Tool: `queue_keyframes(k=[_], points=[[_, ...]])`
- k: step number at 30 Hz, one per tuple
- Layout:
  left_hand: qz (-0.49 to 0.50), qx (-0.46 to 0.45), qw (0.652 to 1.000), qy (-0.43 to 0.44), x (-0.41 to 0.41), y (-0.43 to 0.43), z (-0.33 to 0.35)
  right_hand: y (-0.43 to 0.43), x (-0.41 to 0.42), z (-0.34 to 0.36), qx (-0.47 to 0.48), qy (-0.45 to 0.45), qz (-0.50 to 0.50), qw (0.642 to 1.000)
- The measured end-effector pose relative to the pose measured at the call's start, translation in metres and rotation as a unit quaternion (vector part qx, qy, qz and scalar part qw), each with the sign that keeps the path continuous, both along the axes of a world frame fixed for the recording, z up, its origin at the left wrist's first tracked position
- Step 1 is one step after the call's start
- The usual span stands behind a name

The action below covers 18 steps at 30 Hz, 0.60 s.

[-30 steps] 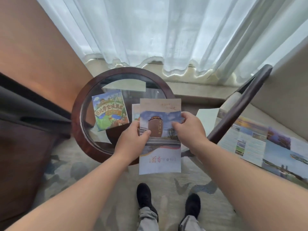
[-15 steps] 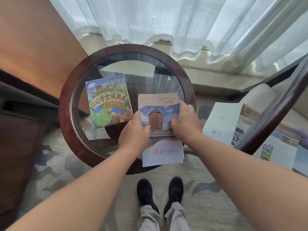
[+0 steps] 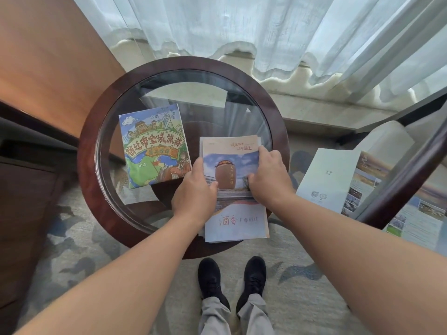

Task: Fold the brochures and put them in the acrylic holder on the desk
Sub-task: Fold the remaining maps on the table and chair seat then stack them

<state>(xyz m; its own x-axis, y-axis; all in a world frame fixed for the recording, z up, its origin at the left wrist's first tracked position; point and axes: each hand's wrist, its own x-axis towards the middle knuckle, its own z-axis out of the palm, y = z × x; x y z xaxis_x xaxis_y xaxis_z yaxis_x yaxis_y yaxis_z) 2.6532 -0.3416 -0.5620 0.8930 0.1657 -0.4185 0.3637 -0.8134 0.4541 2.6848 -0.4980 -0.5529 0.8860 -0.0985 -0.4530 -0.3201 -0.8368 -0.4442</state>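
A folded brochure (image 3: 235,221) with a brown jar picture lies on the round glass table (image 3: 169,93), its near end over the table's rim. My left hand (image 3: 193,192) holds its left edge, thumb on top. My right hand (image 3: 268,175) presses on its right side, fingers curled at the edge. A second folded brochure (image 3: 154,146) with a colourful cartoon cover lies flat to the left on the glass. An unfolded brochure (image 3: 338,180) is spread on the armchair seat at the right. No acrylic holder is in view.
A dark wooden chair arm (image 3: 399,184) crosses the right side over the unfolded brochure. White curtains (image 3: 242,32) hang behind the table. A dark cabinet (image 3: 29,189) stands at the left. My black shoes (image 3: 232,279) are on the patterned carpet below the table.
Both hands have brought the jar brochure from the air down flat onto the glass table, and I have leaned closer over the table.
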Motion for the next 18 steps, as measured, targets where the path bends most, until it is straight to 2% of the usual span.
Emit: queue_keyframes(k=[3,5,8,10,12,14,18], points=[[0.001,0.014,1.0,0.01,0.0,0.0,0.002,-0.007,0.0,0.001,-0.014,-0.013,0.028,0.999],[-0.02,0.058,0.998,-0.029,0.0,-0.001,0.005,-0.012,0.002,0.004,-0.035,-0.024,0.081,0.996],[-0.138,0.093,0.977,-0.132,0.008,-0.018,0.003,-0.016,0.01,0.004,-0.082,-0.019,0.207,0.975],[-0.199,0.074,0.969,-0.127,0.019,-0.034,-0.002,-0.017,0.013,0.0,-0.111,-0.007,0.275,0.955],[-0.22,0.071,0.969,-0.09,0.027,-0.045,-0.015,-0.019,0.013,-0.005,-0.115,-0.004,0.292,0.95],[-0.243,0.104,0.961,-0.078,0.022,-0.046,-0.029,-0.021,0.011,-0.009,-0.112,-0.004,0.291,0.95],[-0.304,0.131,0.935,-0.126,-0.001,-0.037,-0.04,-0.022,0.009,-0.009,-0.1,0.017,0.283,0.954]])
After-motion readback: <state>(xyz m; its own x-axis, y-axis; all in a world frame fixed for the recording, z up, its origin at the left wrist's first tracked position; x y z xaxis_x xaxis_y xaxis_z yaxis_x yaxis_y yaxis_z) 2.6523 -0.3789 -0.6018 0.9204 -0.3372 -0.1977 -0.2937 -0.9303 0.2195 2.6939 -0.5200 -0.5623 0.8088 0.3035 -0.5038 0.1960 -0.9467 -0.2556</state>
